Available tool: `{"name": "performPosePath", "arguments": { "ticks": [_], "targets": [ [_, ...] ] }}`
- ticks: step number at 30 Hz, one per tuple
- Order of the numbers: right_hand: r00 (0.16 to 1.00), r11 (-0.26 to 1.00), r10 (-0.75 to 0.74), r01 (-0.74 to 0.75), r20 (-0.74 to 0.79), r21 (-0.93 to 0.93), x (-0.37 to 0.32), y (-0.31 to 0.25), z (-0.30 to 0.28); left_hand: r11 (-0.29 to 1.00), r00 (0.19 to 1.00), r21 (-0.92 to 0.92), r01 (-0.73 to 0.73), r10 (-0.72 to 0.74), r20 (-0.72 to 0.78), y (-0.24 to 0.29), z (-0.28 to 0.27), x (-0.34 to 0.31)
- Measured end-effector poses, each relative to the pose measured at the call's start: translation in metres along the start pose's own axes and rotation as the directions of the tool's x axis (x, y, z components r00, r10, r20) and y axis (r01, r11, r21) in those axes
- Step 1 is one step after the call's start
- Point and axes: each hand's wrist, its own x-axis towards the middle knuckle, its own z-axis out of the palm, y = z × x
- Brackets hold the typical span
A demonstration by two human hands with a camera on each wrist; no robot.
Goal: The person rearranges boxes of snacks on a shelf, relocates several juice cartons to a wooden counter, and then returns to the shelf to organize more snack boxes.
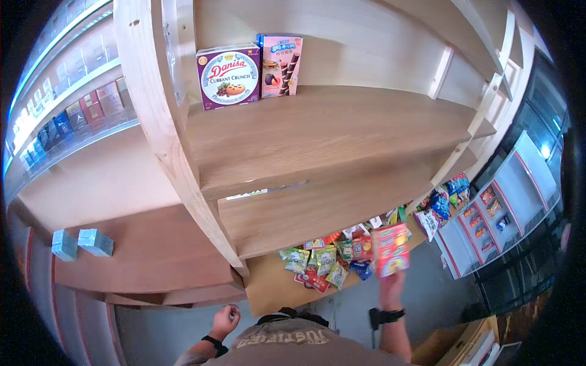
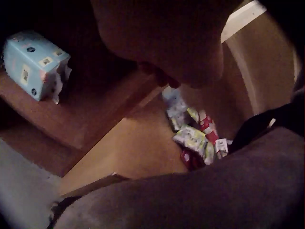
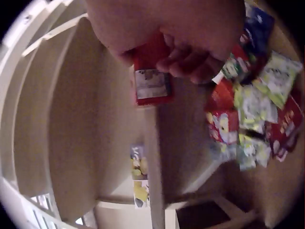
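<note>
Wooden shelving (image 1: 317,140), snack packets (image 1: 323,262) heaped on low shelf. Right hand (image 1: 390,285) grips red box (image 1: 390,249) by heap; slip could scatter packets. Left hand (image 1: 226,318) curled, apparently empty.

Gripping red box (image 1: 390,250) in right hand (image 1: 390,288) over snack packets (image 1: 323,263) lying on bottom shelf (image 1: 274,290); curling left hand (image 1: 224,320) low; Danisa box (image 1: 229,76) standing touching pink box (image 1: 281,65).

Shop, wooden shelves (image 1: 317,131) w/ snack boxes (image 1: 229,76), candy packs (image 1: 323,262), drink fridges (image 1: 525,201)
</note>
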Motion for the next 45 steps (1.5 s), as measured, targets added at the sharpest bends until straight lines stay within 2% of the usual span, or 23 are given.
{"name": "performPosePath", "arguments": {
  "ticks": [5, 7, 8, 10, 15, 17, 20, 21, 22, 23, 24, 25, 26, 28, 29, 31, 32, 34, 36, 41, 42, 43, 45],
  "targets": [
    [0.885, 0.851, -0.456, 0.464, 0.091, -0.245, 0.044, -0.154, 0.048, 0.992, 0.969, 0.106, 0.063, -0.086, 0.23, -0.053, -0.005, -0.038],
    [0.851, 0.782, -0.395, 0.509, 0.346, -0.36, 0.08, -0.215, 0.076, 0.966, 0.924, 0.133, 0.222, -0.251, 0.288, -0.102, 0.012, -0.055],
    [0.843, 0.715, -0.45, 0.538, 0.294, -0.447, 0.095, -0.235, 0.106, 0.973, 0.922, 0.137, 0.188, -0.223, 0.316, -0.12, 0.014, -0.06],
    [0.757, 0.415, -0.491, 0.639, 0.432, -0.648, 0.112, -0.271, 0.181, 0.938, 0.871, 0.164, 0.305, -0.344, 0.349, -0.149, 0.022, -0.069],
    [0.686, 0.319, -0.296, 0.727, 0.665, -0.608, 0.186, -0.297, 0.285, 0.871, 0.795, 0.153, 0.467, -0.489, 0.358, -0.211, 0.049, -0.114],
    [0.656, 0.071, -0.169, 0.752, 0.735, -0.655, 0.2, -0.295, 0.322, 0.84, 0.762, 0.187, 0.509, -0.541, 0.355, -0.218, 0.057, -0.13],
    [0.57, -0.061, -0.11, 0.814, 0.814, -0.578, 0.234, -0.284, 0.364, 0.904, 0.881, 0.082, 0.42, -0.428, 0.201, -0.236, 0.076, -0.152],
    [0.506, -0.123, -0.11, 0.847, 0.856, -0.517, 0.249, -0.279, 0.374, 0.98, 0.971, 0.196, 0.036, -0.08, 0.224, -0.236, 0.083, -0.155],
    [0.491, -0.122, -0.108, 0.857, 0.864, -0.502, 0.267, -0.275, 0.384, 0.889, 0.92, 0.294, -0.351, 0.269, 0.285, -0.244, 0.089, -0.155],
    [0.493, -0.173, -0.074, 0.85, 0.867, -0.497, 0.281, -0.272, 0.395, 0.893, 0.927, 0.296, -0.34, 0.264, 0.268, -0.242, 0.099, -0.157],
    [0.494, -0.222, -0.039, 0.843, 0.869, -0.489, 0.295, -0.269, 0.405, 0.929, 0.904, -0.027, 0.37, -0.353, 0.241, -0.239, 0.106, -0.165],
    [0.529, -0.218, -0.007, 0.827, 0.848, -0.518, 0.3, -0.265, 0.416, 0.392, 0.489, -0.299, 0.87, -0.768, 0.413, -0.237, 0.113, -0.17],
    [0.512, -0.211, -0.002, 0.839, 0.859, -0.501, 0.304, -0.262, 0.426, 0.38, 0.485, -0.315, 0.87, -0.774, 0.406, -0.238, 0.116, -0.175],
    [0.518, -0.271, 0.048, 0.83, 0.854, -0.488, 0.317, -0.255, 0.444, 0.461, 0.596, -0.398, 0.793, -0.72, 0.355, -0.234, 0.123, -0.189],
    [0.522, -0.134, 0.058, 0.849, 0.851, -0.511, 0.342, -0.248, 0.45, 0.499, 0.647, -0.435, 0.75, -0.69, 0.324, -0.231, 0.129, -0.195],
    [0.443, -0.15, 0.053, 0.89, 0.895, -0.431, 0.341, -0.237, 0.454, 0.575, 0.741, -0.495, 0.651, -0.623, 0.25, -0.218, 0.148, -0.186],
    [0.376, -0.178, 0.041, 0.914, 0.926, -0.364, 0.339, -0.235, 0.458, 0.57, 0.738, -0.503, 0.65, -0.632, 0.237, -0.214, 0.143, -0.204],
    [0.387, -0.089, 0.195, 0.922, 0.901, -0.377, 0.349, -0.232, 0.466, 0.53, 0.708, -0.522, 0.669, -0.668, 0.229, -0.206, 0.149, -0.213],
    [0.249, -0.241, 0.073, 0.944, 0.966, -0.225, 0.368, -0.217, 0.461, 0.49, 0.678, -0.537, 0.686, -0.699, 0.228, -0.197, 0.158, -0.215],
    [0.262, -0.109, 0.044, 0.961, 0.964, -0.256, 0.369, -0.216, 0.455, 0.413, 0.61, -0.549, 0.727, -0.756, 0.239, -0.174, 0.184, -0.17],
    [0.223, -0.083, -0.01, 0.971, 0.975, -0.223, 0.368, -0.214, 0.452, 0.815, 0.802, -0.048, 0.577, -0.554, 0.224, -0.171, 0.178, -0.163],
    [0.185, -0.06, -0.065, 0.98, 0.981, -0.189, 0.369, -0.215, 0.449, 0.885, 0.878, 0.443, 0.143, -0.32, 0.356, -0.169, 0.175, -0.161],
    [0.158, -0.064, -0.068, 0.985, 0.985, -0.162, 0.376, -0.218, 0.444, 0.887, 0.931, 0.46, 0.027, -0.19, 0.311, -0.17, 0.18, -0.146]
  ]
}}
